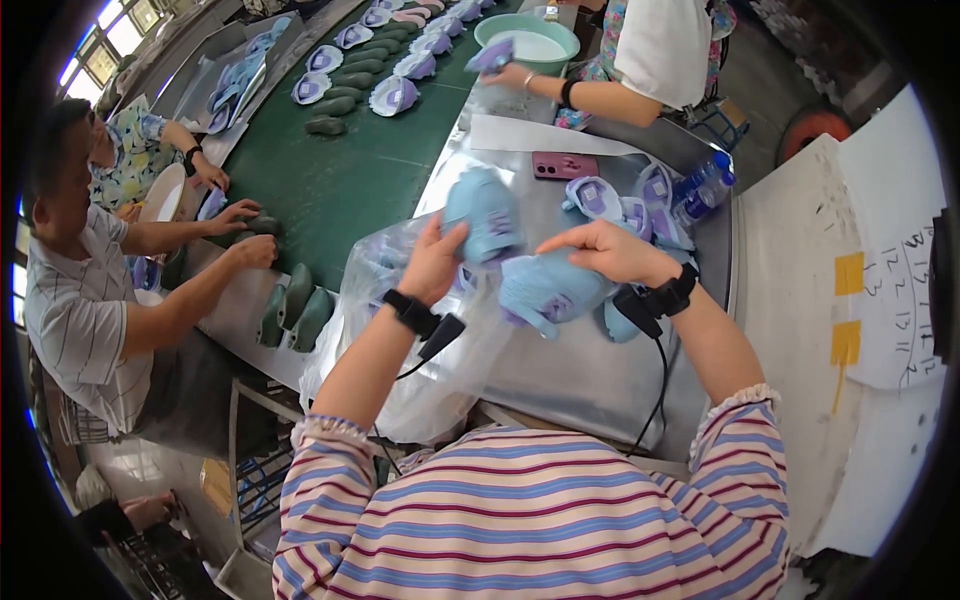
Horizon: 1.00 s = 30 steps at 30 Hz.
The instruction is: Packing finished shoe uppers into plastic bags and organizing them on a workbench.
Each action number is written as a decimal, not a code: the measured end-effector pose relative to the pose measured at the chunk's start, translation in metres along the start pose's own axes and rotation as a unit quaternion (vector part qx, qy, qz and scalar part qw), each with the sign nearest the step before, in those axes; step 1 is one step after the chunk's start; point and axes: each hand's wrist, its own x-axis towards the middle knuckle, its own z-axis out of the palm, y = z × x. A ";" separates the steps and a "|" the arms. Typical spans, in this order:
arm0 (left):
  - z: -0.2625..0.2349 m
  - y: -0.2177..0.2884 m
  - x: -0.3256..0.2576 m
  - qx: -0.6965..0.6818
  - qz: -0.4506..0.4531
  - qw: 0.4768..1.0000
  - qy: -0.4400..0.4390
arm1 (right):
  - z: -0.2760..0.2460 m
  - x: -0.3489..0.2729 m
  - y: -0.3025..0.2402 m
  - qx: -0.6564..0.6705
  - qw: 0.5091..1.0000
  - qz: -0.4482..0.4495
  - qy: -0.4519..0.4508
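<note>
My left hand (433, 262) grips a light blue shoe upper (487, 212), held up above the metal table (590, 375). My right hand (607, 250) is closed over a second light blue shoe upper (548, 290) just to the right of the first. Both pieces sit over a crumpled clear plastic bag (400, 330) that spreads across the table's left side. Black bands with cables are strapped to both of my wrists.
More blue and purple uppers (625, 210), a pink phone (565, 165) and a water bottle (705, 190) lie beyond. A green belt (340, 170) carries dark lasts and uppers. Persons work at left and at the far end by a green basin (528, 42).
</note>
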 end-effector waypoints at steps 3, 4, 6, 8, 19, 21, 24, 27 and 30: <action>0.024 -0.029 0.022 0.342 0.086 0.935 0.017 | -0.003 -0.003 0.004 0.015 1.000 0.007 -0.013; 0.036 -0.028 0.016 0.456 0.130 0.880 0.028 | -0.003 -0.006 0.005 0.024 0.998 0.062 -0.021; 0.047 -0.009 -0.007 0.378 -0.026 0.912 -0.159 | 0.003 -0.005 0.015 0.020 1.000 -0.013 -0.002; 0.049 -0.004 -0.032 0.416 -0.074 0.882 -0.209 | 0.012 -0.001 0.016 0.078 0.992 0.024 0.101; -0.200 0.206 -0.013 0.192 0.190 0.867 0.418 | 0.154 0.074 0.022 -0.085 0.987 -0.128 0.049; -0.204 0.221 -0.014 0.255 0.174 0.831 0.463 | 0.168 0.090 0.035 -0.095 0.987 -0.131 0.005; -0.208 0.199 -0.025 0.287 0.117 0.912 0.268 | 0.186 0.114 0.053 -0.139 0.983 -0.086 -0.084; -0.190 0.131 -0.051 0.452 -0.077 0.889 -0.008 | 0.204 0.129 0.061 -0.176 0.970 -0.042 -0.164; -0.178 0.046 -0.103 0.502 -0.193 0.820 -0.195 | 0.225 0.137 0.066 -0.193 0.971 -0.035 -0.138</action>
